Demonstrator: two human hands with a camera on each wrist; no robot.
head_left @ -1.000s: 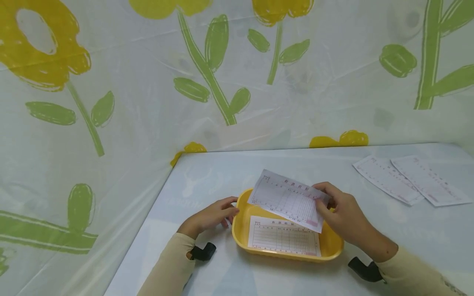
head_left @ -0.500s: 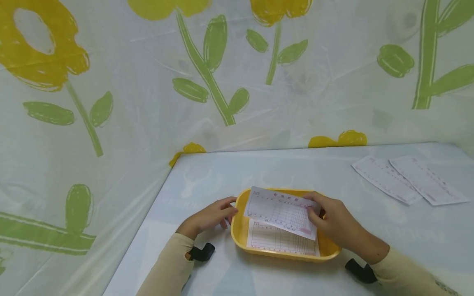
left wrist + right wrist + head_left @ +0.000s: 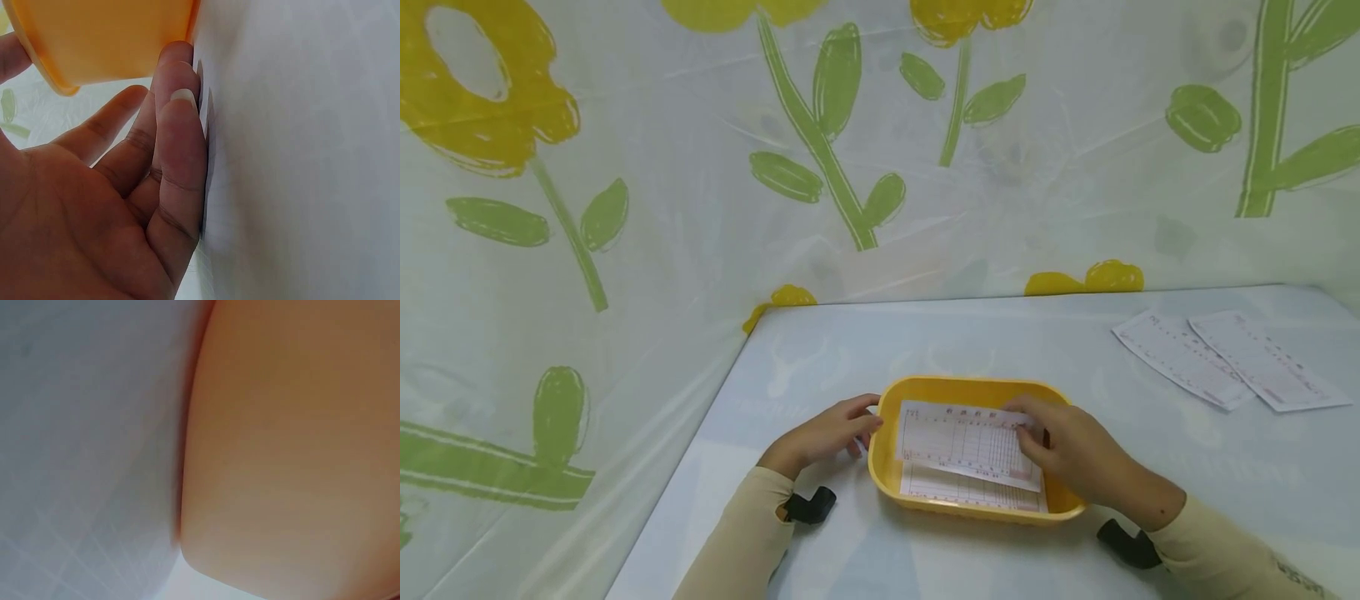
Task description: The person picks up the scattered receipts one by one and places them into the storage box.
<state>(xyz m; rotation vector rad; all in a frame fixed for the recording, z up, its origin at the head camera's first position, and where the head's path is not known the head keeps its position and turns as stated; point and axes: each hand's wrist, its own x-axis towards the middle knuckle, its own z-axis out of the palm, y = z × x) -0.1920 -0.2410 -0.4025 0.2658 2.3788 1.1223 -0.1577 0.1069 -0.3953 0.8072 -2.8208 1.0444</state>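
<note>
Slip [image 3: 958, 440] sits inside the yellow basket [image 3: 887, 450] on my head feed, right hand [image 3: 1075, 450] pinching its right end, thumb against fingers. Second slip [image 3: 970, 490] lies partly under it. Left hand [image 3: 827, 435]: fingers extended, touching basket's left side. I see two more slips [image 3: 1270, 362] overlapping, far right on the table [image 3: 1232, 492].

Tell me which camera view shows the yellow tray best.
The head view: it shows the yellow tray from above, nearly whole. The left wrist view catches part of its outside past the left hand; the right wrist view, just a close stretch of its side.
</note>
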